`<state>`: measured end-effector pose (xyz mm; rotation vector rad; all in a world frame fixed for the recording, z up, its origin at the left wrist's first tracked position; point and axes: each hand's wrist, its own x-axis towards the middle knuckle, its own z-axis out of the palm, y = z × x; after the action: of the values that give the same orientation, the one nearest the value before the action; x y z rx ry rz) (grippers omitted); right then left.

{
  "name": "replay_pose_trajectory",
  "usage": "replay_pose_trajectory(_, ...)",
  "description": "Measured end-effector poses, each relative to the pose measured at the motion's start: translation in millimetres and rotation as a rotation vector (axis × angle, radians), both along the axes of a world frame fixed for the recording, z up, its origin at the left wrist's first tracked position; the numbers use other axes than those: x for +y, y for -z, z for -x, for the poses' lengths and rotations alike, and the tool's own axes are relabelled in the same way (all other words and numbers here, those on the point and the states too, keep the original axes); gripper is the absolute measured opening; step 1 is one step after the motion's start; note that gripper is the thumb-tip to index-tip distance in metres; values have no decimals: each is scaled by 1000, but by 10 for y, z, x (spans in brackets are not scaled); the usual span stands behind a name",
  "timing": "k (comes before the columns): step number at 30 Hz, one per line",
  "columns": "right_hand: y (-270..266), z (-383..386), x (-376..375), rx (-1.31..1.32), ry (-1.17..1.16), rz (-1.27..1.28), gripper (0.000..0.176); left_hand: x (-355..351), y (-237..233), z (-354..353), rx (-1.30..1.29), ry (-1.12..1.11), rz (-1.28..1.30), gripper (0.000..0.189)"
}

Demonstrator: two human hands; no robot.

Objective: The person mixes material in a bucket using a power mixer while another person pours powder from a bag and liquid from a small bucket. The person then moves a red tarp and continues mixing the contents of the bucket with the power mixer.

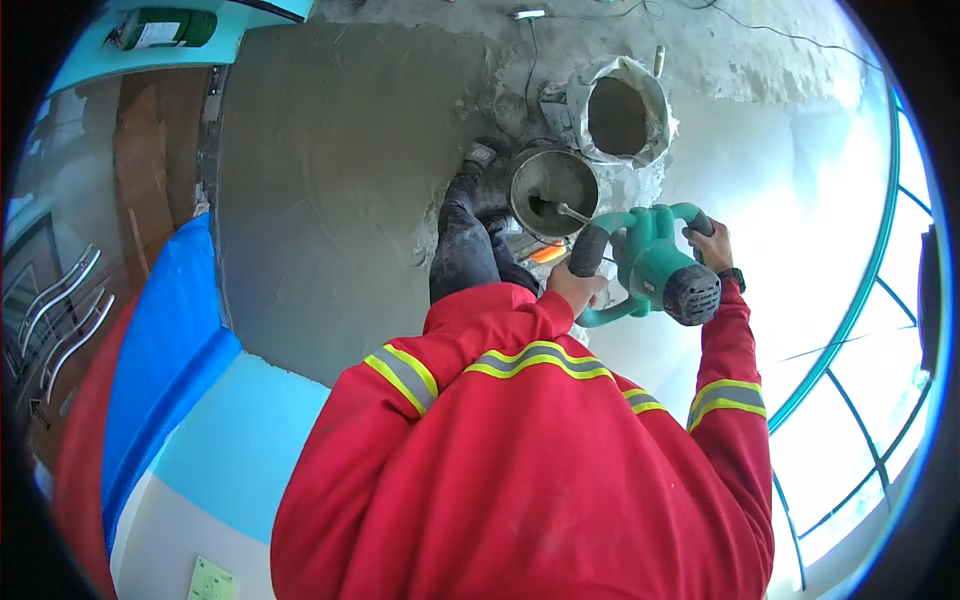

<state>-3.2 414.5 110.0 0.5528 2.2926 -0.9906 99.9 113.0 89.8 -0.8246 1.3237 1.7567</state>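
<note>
A green handheld paddle mixer (652, 262) with black grips hangs in front of me, held in both hands. My left hand (577, 290) is wrapped round its left grip. On the opposite grip my right hand (712, 247) is closed, a dark watch on that wrist. From the mixer a metal shaft (573, 213) slants down into a round bucket (518, 205) of grey mix, where its lower end is hidden. Just beyond it stands an open white sack (655, 95) full of grey powder. Something orange (548, 254) lies beside the bucket.
Smooth wet-looking grey screed (330, 190) covers the floor at left. A cable (532, 70) runs to a white power strip (529, 14). Blue sheeting (170, 350) lies at far left, with a green cylinder (165, 28) top left. A curved window frame (850, 340) stands at right.
</note>
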Motion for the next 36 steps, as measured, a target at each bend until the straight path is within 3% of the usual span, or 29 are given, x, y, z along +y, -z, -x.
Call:
replay_pose_trajectory(9, -46, -21, 43, -2, -9, -19, 28, 111, -68, -91, 10, -84, -56, 27)
replay_pose_trajectory(36, 111, -498, 551, 52, 119, 24, 26, 518, -131, -215, 49, 24, -13, 32)
